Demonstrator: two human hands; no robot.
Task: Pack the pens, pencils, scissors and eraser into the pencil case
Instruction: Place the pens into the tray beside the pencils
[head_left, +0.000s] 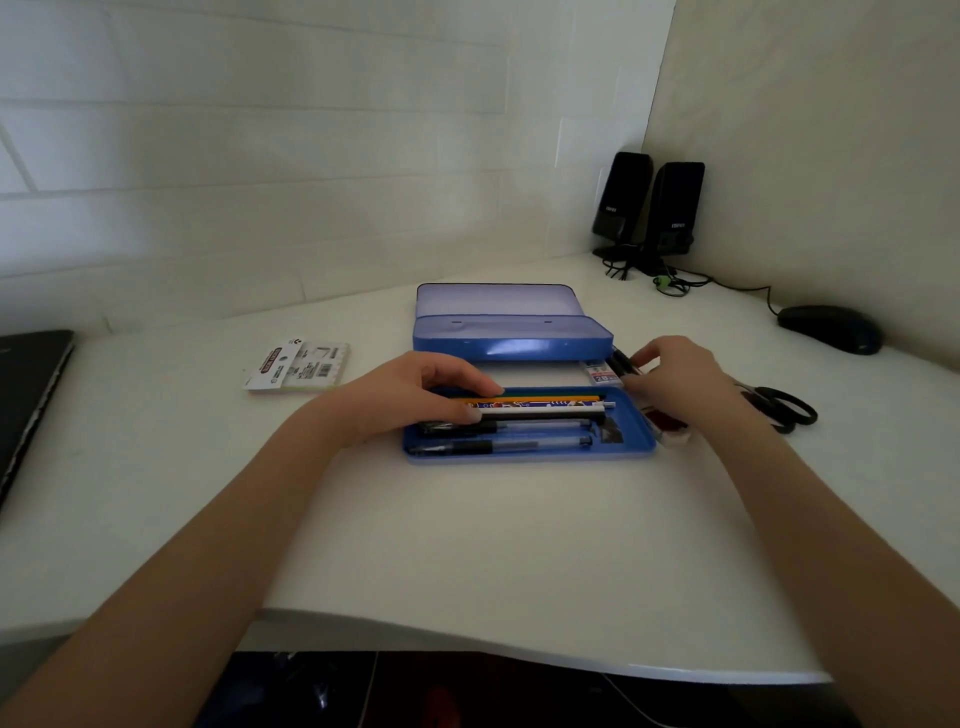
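Pencil case (511, 340), blue metal, sits mid-worktop (467, 545) in two parts: hinged body with its lid up at the back, and a shallow blue tray (631, 444) lying apart in front of it, nearer the person.

Laptop (28, 400), dark, at the worktop's left edge, only partly in view. Two black speakers (649, 208) in the far right corner, cables trailing from them. Black mouse (831, 328) near the right wall.

Left hand (405, 400) rests over the tray's left end, fingers (467, 382) stretched fairly straight across the pencils; thumb tip at the white one. Not clearly wrapped around anything.

Right hand (675, 379) is just past the tray's far right corner, fingertips pinching a black pen (621, 361) that lies beside the case body.

Carded packet (298, 366), white with a barcode, lies left of the case, well apart.

Scissors (779, 408), black handles, flat on the worktop right of the right wrist, not in the tray.

In the tray, lengthwise, far to near: orange pencil (550, 399), patterned pencil, white pencil (545, 409), then two clear pens with black caps (519, 446).

Eraser (670, 427), white with a dark red sleeve, touches the tray's outer right rim, partly under the right wrist.

Small labelled box (600, 373) sits between case body and tray, by the held pen; print too small to read.
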